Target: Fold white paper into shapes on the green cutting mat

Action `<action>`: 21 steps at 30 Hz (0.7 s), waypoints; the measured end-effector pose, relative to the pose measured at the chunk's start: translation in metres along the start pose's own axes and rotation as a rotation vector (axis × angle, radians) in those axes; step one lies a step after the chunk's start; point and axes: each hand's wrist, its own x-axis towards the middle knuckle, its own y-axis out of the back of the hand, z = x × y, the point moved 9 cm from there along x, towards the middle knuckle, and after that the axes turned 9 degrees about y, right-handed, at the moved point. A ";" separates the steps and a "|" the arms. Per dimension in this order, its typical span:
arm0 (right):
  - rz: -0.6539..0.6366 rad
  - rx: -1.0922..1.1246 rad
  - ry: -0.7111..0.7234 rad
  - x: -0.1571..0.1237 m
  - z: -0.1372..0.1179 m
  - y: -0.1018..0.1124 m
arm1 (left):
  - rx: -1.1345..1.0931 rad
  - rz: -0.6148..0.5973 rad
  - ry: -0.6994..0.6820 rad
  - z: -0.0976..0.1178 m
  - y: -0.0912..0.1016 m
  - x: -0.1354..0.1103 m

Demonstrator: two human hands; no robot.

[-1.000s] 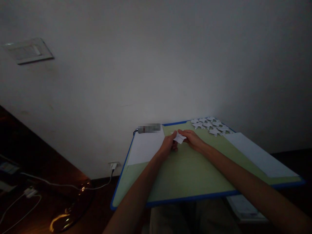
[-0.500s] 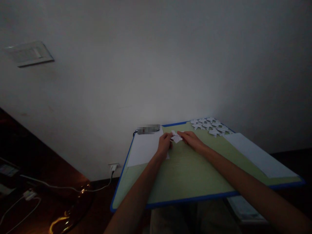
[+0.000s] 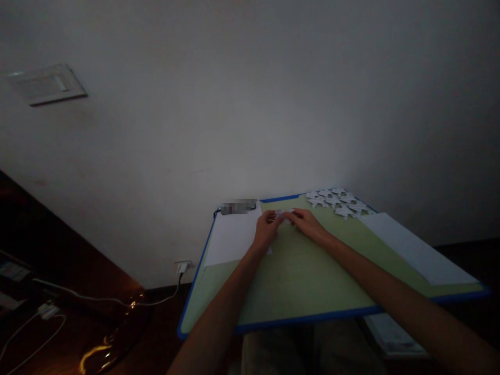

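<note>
Between my two hands is a small piece of folded white paper (image 3: 284,212), held above the green tabletop (image 3: 308,281). My left hand (image 3: 267,228) pinches its left side with thumb and fingers. On the other side my right hand (image 3: 307,223) grips it, the fingers curled close to the left thumb. Much of the folded paper is covered by the fingers, so its full shape is hidden. Several folded white paper pieces with pointed ends (image 3: 344,210) lie in rows at the table's far right corner.
White sheets lie at the table's left (image 3: 230,242) and right (image 3: 417,250). A dark, blurred-out object (image 3: 238,207) rests on the left sheet's far end. The table has a blue rim (image 3: 332,315) and stands against a wall. A plug (image 3: 182,267) with a cable sits low left.
My hands have come closer together, and the left thumb has moved right over the folded paper. Less of the paper shows now than before.
</note>
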 end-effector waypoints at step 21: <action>-0.017 -0.326 0.447 -0.009 -0.039 -0.006 | 0.617 0.184 -0.502 0.036 0.003 -0.020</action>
